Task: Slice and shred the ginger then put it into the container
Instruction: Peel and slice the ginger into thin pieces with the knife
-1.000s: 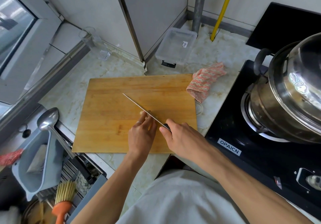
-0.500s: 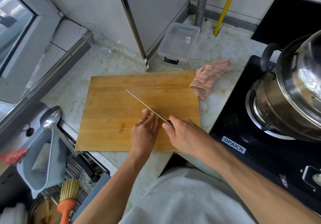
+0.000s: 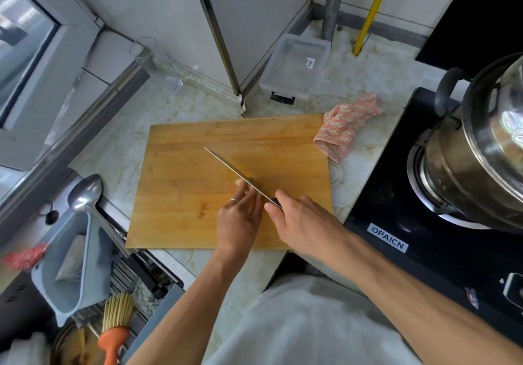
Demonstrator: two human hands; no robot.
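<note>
- Ginger: a small pale piece, mostly hidden under the left hand fingertips on the cutting board.
- Right hand grips the knife, blade against it.

- Bright, even daylight from the window at upper left.
- Soft, faint shadows.
- Glare on the steel pot lid at right.
- Wide-angle bending at edges; lower-left corner blurred.

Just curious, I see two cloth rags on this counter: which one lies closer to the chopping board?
The pink and cream striped rag, touching the wooden board's far right corner beside the stove. The red rag lies off at the left edge, by the sink.
</note>
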